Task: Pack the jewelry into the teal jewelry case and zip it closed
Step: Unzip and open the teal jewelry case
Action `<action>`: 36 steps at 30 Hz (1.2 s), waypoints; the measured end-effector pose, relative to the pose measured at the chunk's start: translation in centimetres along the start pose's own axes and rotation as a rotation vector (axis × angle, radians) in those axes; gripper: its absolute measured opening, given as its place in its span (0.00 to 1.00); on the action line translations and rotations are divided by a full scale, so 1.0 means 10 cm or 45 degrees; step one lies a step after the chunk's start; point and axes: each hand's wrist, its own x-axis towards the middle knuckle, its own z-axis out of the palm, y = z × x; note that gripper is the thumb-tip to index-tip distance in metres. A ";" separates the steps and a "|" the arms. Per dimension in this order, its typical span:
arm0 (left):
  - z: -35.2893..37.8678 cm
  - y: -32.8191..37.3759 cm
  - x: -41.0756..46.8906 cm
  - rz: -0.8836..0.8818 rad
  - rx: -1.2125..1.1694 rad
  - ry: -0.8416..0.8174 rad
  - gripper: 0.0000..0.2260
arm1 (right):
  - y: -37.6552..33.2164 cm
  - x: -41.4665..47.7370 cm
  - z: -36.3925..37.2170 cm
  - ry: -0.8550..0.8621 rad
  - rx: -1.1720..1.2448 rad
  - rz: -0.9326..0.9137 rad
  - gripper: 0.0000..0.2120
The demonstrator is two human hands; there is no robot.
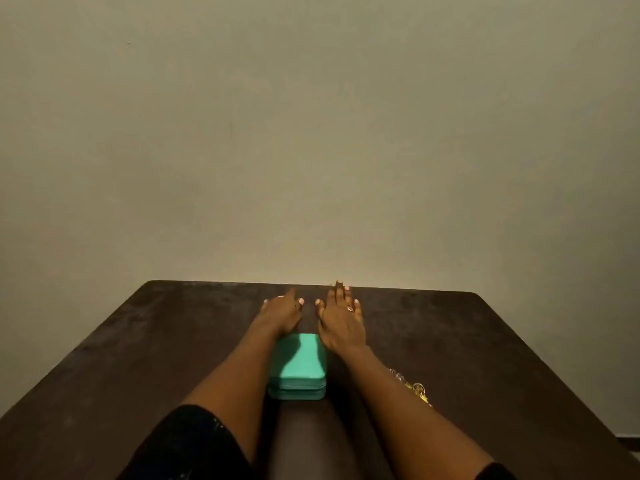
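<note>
The teal jewelry case (pixel 299 368) lies closed on the dark table (pixel 138 358), between my two forearms. My left hand (pixel 282 311) rests palm down on the table just beyond the case, fingers straight. My right hand (pixel 341 317) lies flat beside it, fingers stretched toward the far edge, a ring on one finger. Neither hand holds anything. Gold jewelry (pixel 414 388) lies on the table right of my right forearm, partly hidden by the arm.
A plain beige wall (pixel 311 133) rises directly behind the table's far edge (pixel 242 283). Bare dark tabletop stretches to the left and right of my arms.
</note>
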 end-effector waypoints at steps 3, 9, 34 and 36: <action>0.07 -0.19 -0.15 -0.058 -0.294 -0.207 0.19 | 0.07 -0.16 0.12 -0.080 0.279 0.098 0.26; 0.08 -0.35 -0.41 -0.139 -0.732 -0.286 0.16 | 0.18 -0.49 0.39 -0.229 0.800 0.020 0.32; 0.21 -0.41 -0.69 0.166 -0.362 -0.218 0.15 | 0.36 -0.07 0.11 -0.765 0.621 -0.029 0.20; 0.21 -0.43 -0.74 0.239 -0.325 -0.176 0.15 | 0.35 -0.08 0.11 -0.738 0.631 -0.024 0.21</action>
